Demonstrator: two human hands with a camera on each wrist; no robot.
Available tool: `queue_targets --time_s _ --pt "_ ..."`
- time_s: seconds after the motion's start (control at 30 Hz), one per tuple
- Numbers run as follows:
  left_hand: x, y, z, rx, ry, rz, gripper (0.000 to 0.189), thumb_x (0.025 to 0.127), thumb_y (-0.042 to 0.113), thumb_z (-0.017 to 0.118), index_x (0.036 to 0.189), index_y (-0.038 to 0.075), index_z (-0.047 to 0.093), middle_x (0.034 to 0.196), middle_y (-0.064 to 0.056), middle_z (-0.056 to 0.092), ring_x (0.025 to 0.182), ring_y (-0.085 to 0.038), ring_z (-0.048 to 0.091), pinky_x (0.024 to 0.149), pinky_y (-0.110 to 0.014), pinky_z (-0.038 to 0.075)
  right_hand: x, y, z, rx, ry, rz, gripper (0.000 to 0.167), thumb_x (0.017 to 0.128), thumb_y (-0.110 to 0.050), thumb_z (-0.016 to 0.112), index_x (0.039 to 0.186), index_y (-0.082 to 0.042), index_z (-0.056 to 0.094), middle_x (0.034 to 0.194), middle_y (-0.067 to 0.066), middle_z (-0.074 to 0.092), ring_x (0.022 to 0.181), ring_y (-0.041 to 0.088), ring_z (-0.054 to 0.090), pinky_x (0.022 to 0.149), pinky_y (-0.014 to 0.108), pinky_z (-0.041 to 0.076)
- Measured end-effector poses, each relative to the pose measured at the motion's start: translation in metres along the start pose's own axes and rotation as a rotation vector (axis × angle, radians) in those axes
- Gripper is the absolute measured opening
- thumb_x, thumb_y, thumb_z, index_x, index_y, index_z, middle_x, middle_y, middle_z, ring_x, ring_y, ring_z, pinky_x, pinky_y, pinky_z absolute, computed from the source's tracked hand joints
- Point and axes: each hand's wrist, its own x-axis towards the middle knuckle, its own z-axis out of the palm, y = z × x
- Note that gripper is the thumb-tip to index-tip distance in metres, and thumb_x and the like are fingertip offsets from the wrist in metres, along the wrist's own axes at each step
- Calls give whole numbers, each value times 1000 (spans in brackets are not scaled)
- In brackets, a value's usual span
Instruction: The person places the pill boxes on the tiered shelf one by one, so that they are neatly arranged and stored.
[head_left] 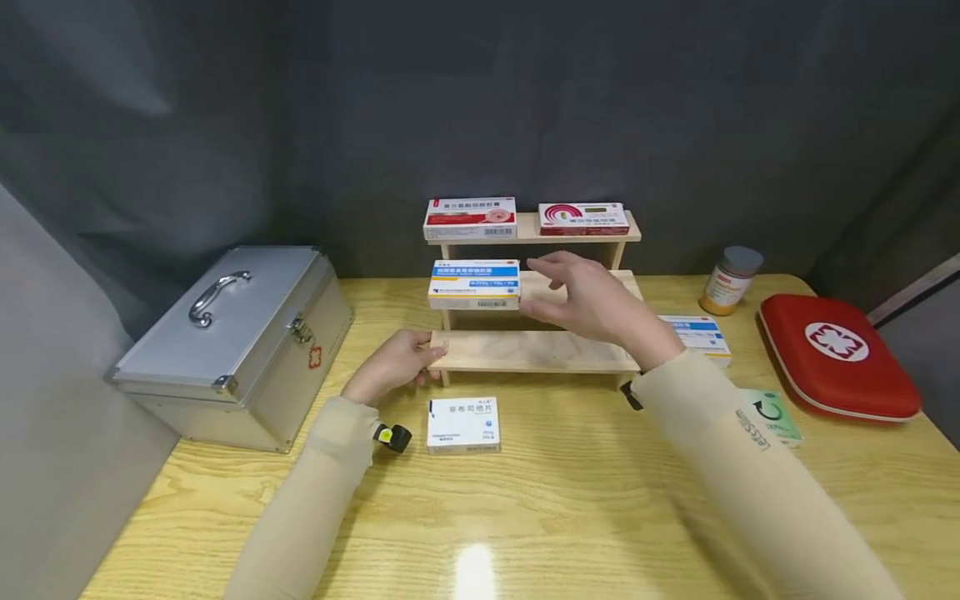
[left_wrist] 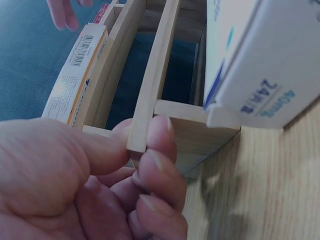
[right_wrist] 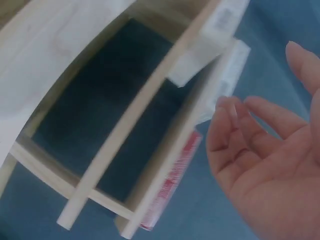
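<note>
The left hand (head_left: pixel 392 364) pinches the wooden shelf (head_left: pixel 536 350); the right hand (head_left: pixel 588 298), thumb and fingers apart, holds nothing near a blue-white box (head_left: pixel 474 282).

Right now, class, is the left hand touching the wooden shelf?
Touching: the left wrist view shows the left hand pinching the wooden shelf by one board's end.

Silver case (head_left: pixel 225 337), on counter (head_left: pixel 570 508), left; red case (head_left: pixel 840 367), right; grey-capped bottle (head_left: pixel 729 283) near it; dark curtain (head_left: pixel 480 108) behind.

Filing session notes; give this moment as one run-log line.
left hand: pinches bottom shelf, left end | right hand: empty, beside middle-shelf box | white box: on table
</note>
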Motion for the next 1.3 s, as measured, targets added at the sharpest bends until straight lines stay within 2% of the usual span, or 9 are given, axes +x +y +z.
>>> queue_targets --time_s 0.27,0.37,0.43,0.53,0.8,1.0,1.1,1.17,1.3 --pt "0 0 1 24 6 4 52 104 25 55 147 -1 42 86 -12 69 63 -18 57 61 -38 52 -39 -25 12 -20 9 -133 57 90 -37 75 135 -5 61 128 11 62 103 26 64 88 42 52" --pt "0 0 1 22 7 -1 55 104 26 55 149 0 39 86 -11 69 65 -19 58 63 -39 52 -49 -27 24 -22 -20 -158 56 89 -38 76 132 -5 63 122 10 65 96 23 65 82 39 53" --pt "-1 0 0 27 6 0 51 104 27 54 146 0 44 85 -11 69 65 -19 58 63 -39 52 -53 -27 33 -20 -40 -174 55 88 -37 77 130 -4 65 120 9 66 92 21 65 79 37 53" --pt "-1 0 0 20 5 2 48 104 27 54 144 1 47 85 -12 68 64 -19 57 61 -37 50 -57 -25 46 -1 -64 -200 54 88 -35 77 128 -2 66 118 10 67 94 21 65 82 37 53" --pt "-1 0 0 22 -2 1 54 104 28 54 149 1 41 86 -13 69 63 -18 56 61 -37 50 -62 -19 81 18 -151 -146 57 89 -36 76 135 -5 61 128 11 62 114 26 60 97 43 48" --pt "-1 1 1 39 5 2 46 104 27 54 142 0 49 84 -13 68 64 -21 58 62 -39 51 -63 -22 105 -33 -181 -153 73 85 -41 78 142 -3 53 140 17 52 125 31 51 105 44 41" --pt "-1 1 1 39 3 -1 51 104 26 54 145 -3 44 85 -12 69 64 -21 58 62 -39 51 -63 -24 112 -54 -194 -131 79 84 -44 79 144 -2 49 143 17 48 128 31 48 105 43 41" --pt "0 1 1 27 1 -12 59 104 27 54 151 -2 34 86 -12 69 64 -20 57 62 -39 51 -63 -25 114 -65 -202 -113 81 83 -45 80 145 -2 48 143 15 48 127 29 48 104 41 42" --pt "0 1 1 18 0 -30 59 104 27 54 152 -1 33 86 -12 68 63 -19 57 62 -38 51 -65 -29 118 -91 -221 -87 82 82 -44 81 145 -3 49 140 14 50 124 29 50 101 41 44"
